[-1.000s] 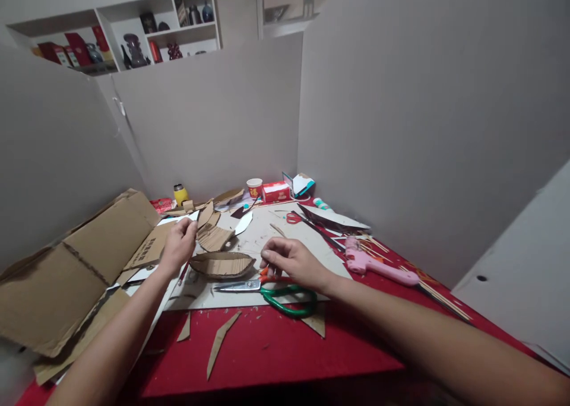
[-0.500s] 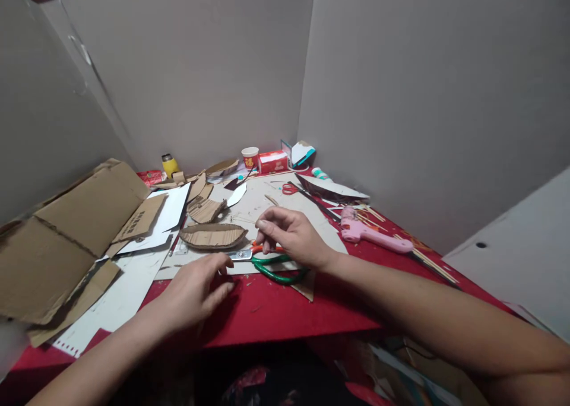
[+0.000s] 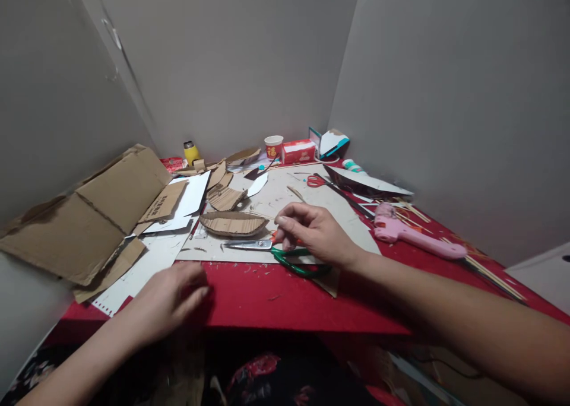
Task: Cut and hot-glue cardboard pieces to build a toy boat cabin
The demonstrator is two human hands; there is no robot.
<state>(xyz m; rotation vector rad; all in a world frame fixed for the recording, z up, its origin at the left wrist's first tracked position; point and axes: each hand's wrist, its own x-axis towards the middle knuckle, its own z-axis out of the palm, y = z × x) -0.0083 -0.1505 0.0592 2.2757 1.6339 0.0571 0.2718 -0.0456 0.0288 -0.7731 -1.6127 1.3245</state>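
Observation:
My right hand (image 3: 314,231) is closed in a pinch above the scissors, with a thin pale stick (image 3: 262,215) between thumb and fingertips, pointing left. Beneath it lie scissors (image 3: 291,260) with green and orange handles, their blades together and pointing left. A boat-shaped cardboard piece (image 3: 234,224) rests just behind the blades. My left hand (image 3: 171,296) hovers over the red cloth by the front edge, fingers loosely curled and thumb apart, nothing visible in it.
A pink glue gun (image 3: 403,234) lies at right beside several wooden sticks (image 3: 494,275). Folded cardboard (image 3: 102,216) and white paper (image 3: 198,189) cover the left. Red-handled scissors (image 3: 317,181), a paper cup (image 3: 273,148), a red box (image 3: 298,151) and a yellow bottle (image 3: 191,153) are farther back.
My left hand has drawn back to the left, away from the scissor blades. My right hand keeps its pinch on the stick. The view has turned slightly left.

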